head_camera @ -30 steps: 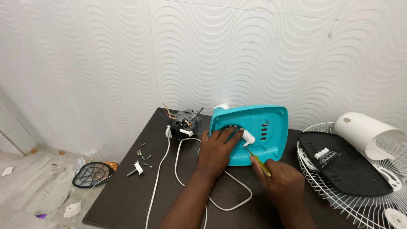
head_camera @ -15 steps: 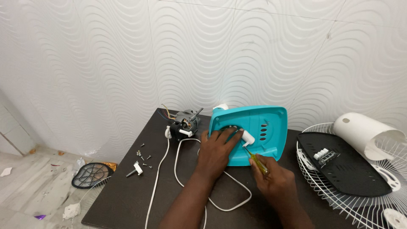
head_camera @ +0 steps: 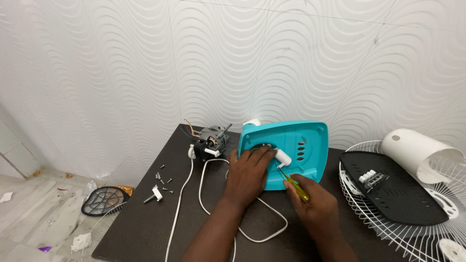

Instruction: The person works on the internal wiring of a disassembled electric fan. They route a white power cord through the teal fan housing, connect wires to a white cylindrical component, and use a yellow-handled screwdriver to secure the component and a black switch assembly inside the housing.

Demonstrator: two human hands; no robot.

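Near the middle of the frame, a teal plastic cover [head_camera: 296, 148] is lying on the dark table [head_camera: 131, 228]. It looks light, stiff and slippery, so hold its edges. Left hand [head_camera: 250, 172] is pressing it flat. Right hand [head_camera: 313, 206] is gripping a yellow screwdriver [head_camera: 293, 185].

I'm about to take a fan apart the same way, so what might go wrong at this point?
The screwdriver in the right hand points toward the left hand pressing on the teal base; a slip might jab those fingers. The loose screws lie near the table edge and might roll off. The white cord loops under the forearms and could snag, tugging the motor.
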